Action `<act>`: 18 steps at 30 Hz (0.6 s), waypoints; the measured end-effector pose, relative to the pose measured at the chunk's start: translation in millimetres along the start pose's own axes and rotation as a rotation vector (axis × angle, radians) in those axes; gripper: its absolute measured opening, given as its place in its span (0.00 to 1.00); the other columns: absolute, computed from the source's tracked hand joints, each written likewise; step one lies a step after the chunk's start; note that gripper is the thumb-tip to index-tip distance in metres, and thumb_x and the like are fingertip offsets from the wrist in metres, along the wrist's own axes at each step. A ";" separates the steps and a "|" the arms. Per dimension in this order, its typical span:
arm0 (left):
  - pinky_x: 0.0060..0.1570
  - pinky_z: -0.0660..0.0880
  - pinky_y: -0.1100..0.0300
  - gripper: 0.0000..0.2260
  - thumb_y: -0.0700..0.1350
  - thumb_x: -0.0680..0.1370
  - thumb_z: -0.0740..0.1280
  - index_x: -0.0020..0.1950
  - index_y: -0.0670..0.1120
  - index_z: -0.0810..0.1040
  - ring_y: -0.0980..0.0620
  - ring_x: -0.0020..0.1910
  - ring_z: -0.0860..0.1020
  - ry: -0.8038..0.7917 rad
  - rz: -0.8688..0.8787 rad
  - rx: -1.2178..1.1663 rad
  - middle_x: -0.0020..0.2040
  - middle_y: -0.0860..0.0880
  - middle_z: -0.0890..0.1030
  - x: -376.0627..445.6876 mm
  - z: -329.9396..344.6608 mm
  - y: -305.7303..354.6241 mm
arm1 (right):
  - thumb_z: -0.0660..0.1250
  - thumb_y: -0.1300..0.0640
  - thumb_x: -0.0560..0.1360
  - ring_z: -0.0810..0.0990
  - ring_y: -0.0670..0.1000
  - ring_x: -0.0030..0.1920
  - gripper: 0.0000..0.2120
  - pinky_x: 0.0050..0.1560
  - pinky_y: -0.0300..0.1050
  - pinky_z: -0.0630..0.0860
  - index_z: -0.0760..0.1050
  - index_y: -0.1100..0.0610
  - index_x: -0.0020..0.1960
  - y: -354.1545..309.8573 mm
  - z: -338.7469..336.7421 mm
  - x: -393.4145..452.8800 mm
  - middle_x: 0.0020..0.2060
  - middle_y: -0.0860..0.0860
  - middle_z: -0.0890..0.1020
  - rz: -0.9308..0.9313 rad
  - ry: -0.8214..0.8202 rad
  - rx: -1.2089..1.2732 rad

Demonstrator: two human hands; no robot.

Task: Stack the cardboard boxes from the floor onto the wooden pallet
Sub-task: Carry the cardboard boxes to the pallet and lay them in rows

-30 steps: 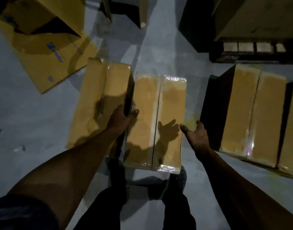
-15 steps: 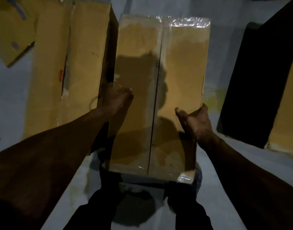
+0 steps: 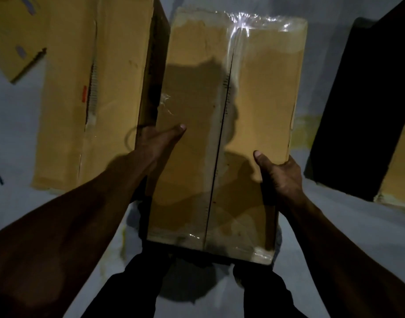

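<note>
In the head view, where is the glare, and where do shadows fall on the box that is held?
Head view: dim overall; white glare on the plastic wrap at the far end of the held box; a dark shadow across the box's middle, between left hand and right hand; wide-angle edges bend.

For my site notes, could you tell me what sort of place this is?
Probably a warehouse or storeroom: taped cardboard boxes stand on a bare grey concrete floor, with flattened cardboard lying nearby.
</note>
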State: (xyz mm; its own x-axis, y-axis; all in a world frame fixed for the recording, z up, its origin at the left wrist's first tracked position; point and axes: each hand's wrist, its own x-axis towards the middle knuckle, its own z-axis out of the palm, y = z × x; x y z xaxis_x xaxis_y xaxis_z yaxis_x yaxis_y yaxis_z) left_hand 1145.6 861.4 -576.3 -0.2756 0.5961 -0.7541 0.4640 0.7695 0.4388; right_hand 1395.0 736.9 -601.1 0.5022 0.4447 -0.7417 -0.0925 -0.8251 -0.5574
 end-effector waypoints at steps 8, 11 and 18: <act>0.46 0.78 0.57 0.26 0.67 0.67 0.74 0.55 0.50 0.80 0.48 0.47 0.81 0.051 0.122 0.126 0.51 0.48 0.83 -83.3 -20.5 45.6 | 0.76 0.28 0.60 0.81 0.59 0.57 0.43 0.64 0.60 0.76 0.77 0.53 0.65 -28.5 -64.8 -72.3 0.58 0.53 0.83 0.021 0.060 -0.024; 0.44 0.78 0.56 0.37 0.70 0.66 0.72 0.66 0.48 0.75 0.45 0.50 0.80 0.086 0.157 0.184 0.55 0.47 0.81 -130.0 -35.9 75.1 | 0.75 0.26 0.57 0.81 0.59 0.57 0.47 0.63 0.60 0.77 0.77 0.54 0.66 -58.9 -97.3 -108.6 0.58 0.54 0.83 0.023 0.066 -0.017; 0.53 0.79 0.51 0.48 0.75 0.55 0.71 0.64 0.45 0.75 0.43 0.51 0.82 0.127 0.182 0.049 0.55 0.43 0.82 -256.7 -86.5 143.9 | 0.75 0.28 0.59 0.82 0.59 0.56 0.43 0.63 0.57 0.78 0.78 0.55 0.65 -144.4 -178.2 -201.1 0.57 0.52 0.84 -0.046 0.070 -0.033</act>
State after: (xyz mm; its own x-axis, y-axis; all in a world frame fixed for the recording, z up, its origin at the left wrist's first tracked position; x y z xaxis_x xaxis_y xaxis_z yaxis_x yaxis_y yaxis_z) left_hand 1210.3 838.9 -277.3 -0.2853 0.7508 -0.5958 0.5557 0.6360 0.5354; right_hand 1460.6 704.6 -305.0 0.5639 0.4576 -0.6874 -0.0401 -0.8163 -0.5763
